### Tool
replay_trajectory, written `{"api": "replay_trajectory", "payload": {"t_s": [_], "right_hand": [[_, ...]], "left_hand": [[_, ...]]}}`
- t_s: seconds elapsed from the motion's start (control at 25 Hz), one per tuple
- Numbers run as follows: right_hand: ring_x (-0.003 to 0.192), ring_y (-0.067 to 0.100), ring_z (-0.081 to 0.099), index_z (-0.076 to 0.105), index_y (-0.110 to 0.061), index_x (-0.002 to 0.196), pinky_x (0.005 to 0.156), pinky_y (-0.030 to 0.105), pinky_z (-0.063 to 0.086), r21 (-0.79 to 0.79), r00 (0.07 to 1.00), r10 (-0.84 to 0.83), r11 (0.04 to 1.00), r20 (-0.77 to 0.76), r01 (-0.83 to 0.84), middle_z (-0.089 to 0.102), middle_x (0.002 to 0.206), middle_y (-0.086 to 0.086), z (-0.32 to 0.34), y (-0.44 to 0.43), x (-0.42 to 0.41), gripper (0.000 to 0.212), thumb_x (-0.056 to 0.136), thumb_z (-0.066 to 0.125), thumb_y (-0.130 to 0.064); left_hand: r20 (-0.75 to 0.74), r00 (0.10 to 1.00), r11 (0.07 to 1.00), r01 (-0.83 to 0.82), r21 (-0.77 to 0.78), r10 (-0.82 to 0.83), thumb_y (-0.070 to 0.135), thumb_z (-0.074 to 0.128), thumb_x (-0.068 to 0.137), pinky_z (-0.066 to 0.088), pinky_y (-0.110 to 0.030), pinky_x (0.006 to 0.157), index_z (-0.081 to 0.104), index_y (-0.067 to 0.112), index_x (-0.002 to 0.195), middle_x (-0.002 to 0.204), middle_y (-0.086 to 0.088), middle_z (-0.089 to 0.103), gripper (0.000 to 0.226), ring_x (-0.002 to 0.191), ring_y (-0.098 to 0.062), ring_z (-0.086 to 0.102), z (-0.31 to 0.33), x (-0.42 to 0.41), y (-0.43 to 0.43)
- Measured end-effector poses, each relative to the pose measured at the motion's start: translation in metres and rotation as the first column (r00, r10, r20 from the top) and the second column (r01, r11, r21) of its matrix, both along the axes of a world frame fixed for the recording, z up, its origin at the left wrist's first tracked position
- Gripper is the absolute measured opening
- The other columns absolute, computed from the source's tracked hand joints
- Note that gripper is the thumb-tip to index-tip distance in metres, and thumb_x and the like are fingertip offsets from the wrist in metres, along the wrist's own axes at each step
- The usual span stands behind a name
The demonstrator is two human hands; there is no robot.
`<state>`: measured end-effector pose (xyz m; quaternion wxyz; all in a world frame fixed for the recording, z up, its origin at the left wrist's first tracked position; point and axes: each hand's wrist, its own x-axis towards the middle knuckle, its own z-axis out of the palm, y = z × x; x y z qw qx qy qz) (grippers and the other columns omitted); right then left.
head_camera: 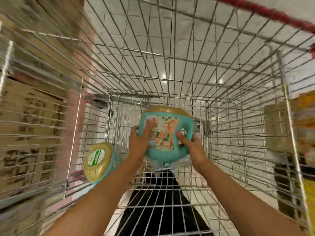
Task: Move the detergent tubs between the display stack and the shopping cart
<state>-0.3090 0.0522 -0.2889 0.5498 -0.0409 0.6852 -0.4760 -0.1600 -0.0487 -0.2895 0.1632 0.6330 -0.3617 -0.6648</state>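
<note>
A teal detergent tub (164, 132) with a gold lid and an orange-lettered label is held inside the wire shopping cart (170, 79), above its floor. My left hand (139, 142) grips the tub's left side. On its right side my right hand (190, 148) grips it, thumb lying on the label. A second teal tub (99, 160) with a gold lid lies on its side at the cart's left wall, lid facing me. The frame is blurred by motion.
Stacked cardboard boxes (32, 120) stand outside the cart's left wall. Yellow packaged goods (305, 116) show through the right wall. A red cart handle (265, 11) crosses the top right. Pale floor tiles show through the wire mesh.
</note>
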Motion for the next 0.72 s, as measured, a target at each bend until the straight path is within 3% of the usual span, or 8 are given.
{"api": "replay_trajectory", "payload": {"t_s": [0.08, 0.16, 0.28, 0.48, 0.6, 0.72], "right_hand": [[0.081, 0.018, 0.072, 0.062, -0.005, 0.108, 0.062, 0.023, 0.055, -0.072, 0.999, -0.001, 0.997, -0.036, -0.001, 0.074, 0.095, 0.006, 0.049, -0.013, -0.001, 0.059, 0.064, 0.076, -0.04], [0.085, 0.024, 0.07, 0.06, 0.0, 0.113, 0.063, 0.026, 0.055, -0.15, 0.992, -0.008, 0.989, -0.124, -0.011, 0.072, 0.102, 0.015, 0.097, -0.024, -0.005, 0.065, 0.065, 0.074, -0.042], [0.084, 0.026, 0.071, 0.056, 0.0, 0.115, 0.063, 0.028, 0.056, -0.264, 0.975, -0.062, 0.965, -0.213, 0.004, 0.071, 0.102, 0.016, 0.158, -0.025, -0.001, 0.071, 0.063, 0.075, -0.046], [0.073, 0.019, 0.072, 0.06, -0.014, 0.1, 0.057, 0.026, 0.055, -0.438, 0.938, -0.197, 0.897, -0.286, 0.055, 0.073, 0.084, 0.003, 0.235, -0.012, 0.012, 0.049, 0.066, 0.081, -0.043], [0.071, 0.017, 0.07, 0.059, -0.016, 0.096, 0.056, 0.027, 0.055, -0.492, 0.915, -0.228, 0.87, -0.332, 0.038, 0.069, 0.082, 0.001, 0.269, -0.001, 0.018, 0.059, 0.056, 0.078, -0.055], [0.072, 0.016, 0.069, 0.06, -0.014, 0.098, 0.057, 0.027, 0.055, -0.538, 0.921, -0.185, 0.842, -0.343, -0.031, 0.069, 0.085, 0.002, 0.289, 0.008, 0.024, 0.063, 0.055, 0.077, -0.057]], "left_hand": [[-0.018, 0.998, 0.997, -0.054, -0.05, 0.053, 0.058, 0.064, 0.08, 0.059, -0.038, 0.077, 0.045, 0.023, 0.115, 0.103, -0.004, 0.068, 0.053, 0.087, -0.018, 0.071, 0.046, 0.001, -0.008], [-0.106, 0.991, 0.99, -0.089, -0.108, 0.077, 0.057, 0.064, 0.077, 0.06, -0.041, 0.077, 0.047, 0.023, 0.11, 0.104, -0.008, 0.07, 0.05, 0.088, -0.022, 0.071, 0.09, -0.001, -0.016], [-0.227, 0.973, 0.977, -0.094, -0.19, 0.049, 0.059, 0.066, 0.077, 0.06, -0.035, 0.068, 0.046, 0.022, 0.118, 0.101, -0.004, 0.073, 0.06, 0.084, -0.019, 0.074, 0.148, 0.001, -0.015], [-0.292, 0.955, 0.924, -0.058, -0.379, -0.06, 0.073, 0.064, 0.062, 0.057, -0.026, 0.064, 0.045, 0.033, 0.123, 0.101, 0.005, 0.073, 0.076, 0.084, -0.01, 0.073, 0.229, 0.003, -0.007], [-0.326, 0.943, 0.883, -0.095, -0.46, -0.069, 0.077, 0.066, 0.057, 0.056, -0.022, 0.061, 0.048, 0.042, 0.113, 0.093, 0.016, 0.074, 0.069, 0.081, -0.007, 0.073, 0.265, 0.012, 0.004], [-0.33, 0.944, 0.826, -0.196, -0.529, 0.012, 0.076, 0.068, 0.058, 0.056, -0.022, 0.062, 0.05, 0.034, 0.117, 0.092, 0.015, 0.074, 0.075, 0.081, -0.008, 0.073, 0.288, 0.025, 0.022]]}}
